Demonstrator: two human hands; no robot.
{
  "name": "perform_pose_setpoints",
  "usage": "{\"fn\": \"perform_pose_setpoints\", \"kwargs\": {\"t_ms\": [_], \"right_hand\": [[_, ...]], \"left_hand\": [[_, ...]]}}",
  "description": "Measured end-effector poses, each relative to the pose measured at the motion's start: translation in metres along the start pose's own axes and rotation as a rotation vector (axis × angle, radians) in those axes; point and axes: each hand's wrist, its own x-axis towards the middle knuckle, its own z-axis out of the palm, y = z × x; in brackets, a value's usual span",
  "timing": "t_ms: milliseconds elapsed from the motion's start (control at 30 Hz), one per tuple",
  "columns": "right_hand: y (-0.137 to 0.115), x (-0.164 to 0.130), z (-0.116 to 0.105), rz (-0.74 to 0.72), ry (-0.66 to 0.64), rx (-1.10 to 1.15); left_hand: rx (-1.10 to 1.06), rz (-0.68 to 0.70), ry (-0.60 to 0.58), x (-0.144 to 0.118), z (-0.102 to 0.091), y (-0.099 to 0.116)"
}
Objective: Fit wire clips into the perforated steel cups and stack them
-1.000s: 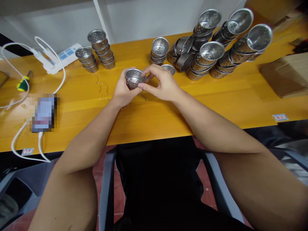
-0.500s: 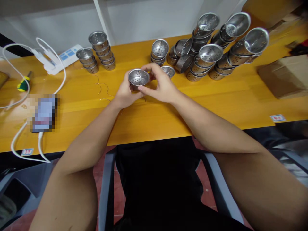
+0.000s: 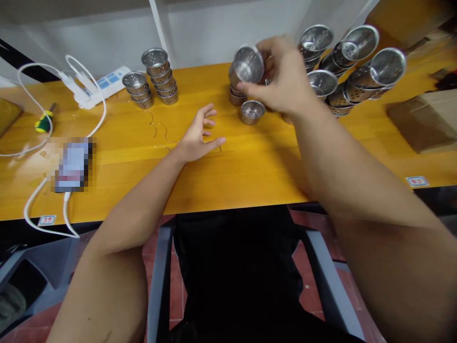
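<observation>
Here, above the yellow wooden desk (image 3: 250, 166), the right hand (image 3: 285, 78) holds a perforated steel cup (image 3: 246, 66) tilted in a closed grip, fingers at its rim, just over a short cup stack (image 3: 236, 96). The left hand (image 3: 198, 136) rests open-fingered on the desk, holding nothing.

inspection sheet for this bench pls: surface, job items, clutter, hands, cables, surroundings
Surface: yellow wooden table, small labels at the front edge.
Job's things: perforated metal cup held above a short stack; single cup on the table; leaning stacks on the right; two upright stacks on the left.
Clutter: phone, screwdriver, cardboard box, thin wire pieces.
Hands: right hand grips the cup; left hand open, flat on the table.
Cables: white cable from power strip to the phone.
Surroundings: white wall, grey chair, red floor tiles.
</observation>
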Motion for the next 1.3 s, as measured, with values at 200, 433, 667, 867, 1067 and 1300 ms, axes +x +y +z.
{"fn": "perform_pose_setpoints", "kwargs": {"t_ms": [200, 433, 667, 867, 1067, 1300], "right_hand": [[-0.007, 0.041, -0.015, 0.265, 0.078, -0.306], [-0.005, 0.045, -0.001, 0.274, -0.045, -0.316], [0.004, 0.055, 0.006, 0.064, -0.152, -0.297], [0.012, 0.063, 0.008, 0.083, -0.15, -0.356], [0.01, 0.07, 0.0, 0.11, -0.168, -0.374], [0.015, 0.069, 0.0, 0.126, -0.192, -0.34]], "left_hand": [[0.016, -0.104, 0.033, 0.0, -0.002, 0.034], [0.06, -0.103, 0.044, 0.0, -0.003, 0.037], [0.039, -0.094, 0.034, -0.003, -0.003, 0.027], [0.041, -0.105, 0.025, -0.004, -0.005, 0.023], [0.053, -0.082, 0.028, -0.005, -0.006, 0.017], [0.059, -0.079, 0.013, -0.005, -0.008, 0.019]]}}
